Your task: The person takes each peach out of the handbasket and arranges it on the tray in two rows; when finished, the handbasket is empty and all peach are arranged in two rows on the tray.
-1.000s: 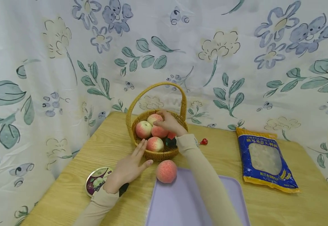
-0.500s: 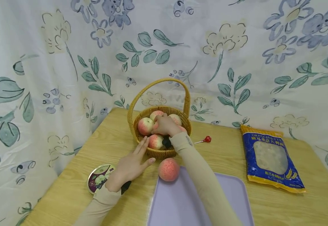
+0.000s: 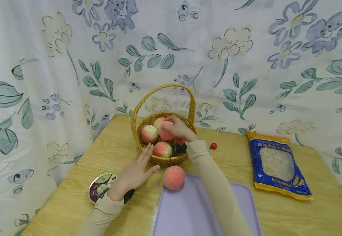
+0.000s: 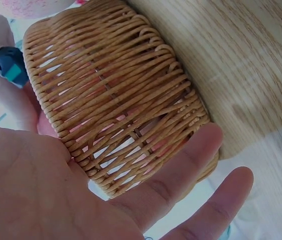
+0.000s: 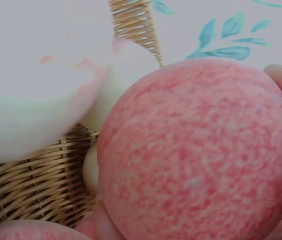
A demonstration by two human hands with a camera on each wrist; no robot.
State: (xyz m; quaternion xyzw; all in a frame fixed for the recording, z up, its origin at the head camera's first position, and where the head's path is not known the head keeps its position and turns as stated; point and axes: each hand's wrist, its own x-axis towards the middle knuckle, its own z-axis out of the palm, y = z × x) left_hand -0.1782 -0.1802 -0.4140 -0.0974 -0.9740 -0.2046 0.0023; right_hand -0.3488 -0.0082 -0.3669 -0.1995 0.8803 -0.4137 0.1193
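A woven basket (image 3: 168, 161) with a tall arched handle holds several pink-and-cream peaches (image 3: 149, 134). Inside it, my right hand (image 3: 182, 128) grips one peach (image 3: 165, 131), which fills much of the right wrist view as a speckled pink ball (image 5: 201, 150). My left hand (image 3: 132, 173) has its fingers straight, resting against the near left side of the basket. From the left wrist, the palm (image 4: 25, 185) and two extended fingers lie along the wicker wall (image 4: 120, 100). Another peach (image 3: 174, 177) sits on the top left corner of a lilac tray (image 3: 185, 209).
Left of the tray, a round printed tin (image 3: 100, 186) lies partly behind my left wrist. A red lollipop (image 3: 213, 146) is right of the basket. Farther right lies a blue-and-yellow pasta bag (image 3: 277, 164). A floral curtain (image 3: 200, 82) hangs behind the table.
My right hand has moved from the right side of the basket's contents onto the middle peach and taken hold of it, lifting it slightly. The left hand has stayed at the basket.
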